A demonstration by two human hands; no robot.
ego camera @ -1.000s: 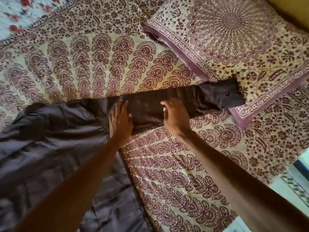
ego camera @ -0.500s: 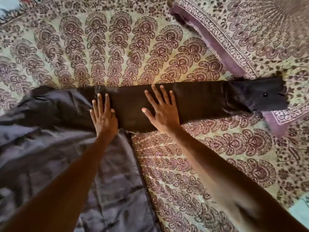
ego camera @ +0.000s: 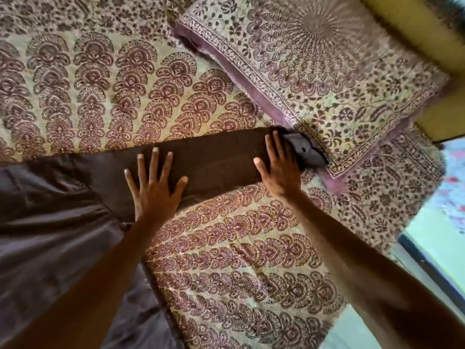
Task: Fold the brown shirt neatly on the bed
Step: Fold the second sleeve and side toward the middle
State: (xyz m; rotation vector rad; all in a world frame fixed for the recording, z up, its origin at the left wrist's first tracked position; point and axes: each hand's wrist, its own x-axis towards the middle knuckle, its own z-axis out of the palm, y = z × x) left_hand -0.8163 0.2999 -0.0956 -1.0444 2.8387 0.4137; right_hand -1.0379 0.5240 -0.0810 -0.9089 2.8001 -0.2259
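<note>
The brown shirt (ego camera: 50,235) lies spread over the lower left of the bed (ego camera: 239,260). Its long sleeve (ego camera: 216,162) stretches flat to the right, and the buttoned cuff (ego camera: 305,152) rests on the pillow's corner. My left hand (ego camera: 154,187) lies flat with fingers spread on the sleeve near the shoulder. Farther along, my right hand (ego camera: 280,167) presses palm down on the sleeve just before the cuff. Neither hand grips the cloth.
A patterned pillow (ego camera: 327,71) with a purple border lies at the upper right. The patterned bedsheet covers the rest of the bed. The bed's edge and the floor (ego camera: 432,235) show at the right, and a yellow wall (ego camera: 415,26) at the top right.
Both hands have slid right along the sleeve, the right one from mid-sleeve to the cuff. The cuff end now looks bunched and shorter beside my right hand.
</note>
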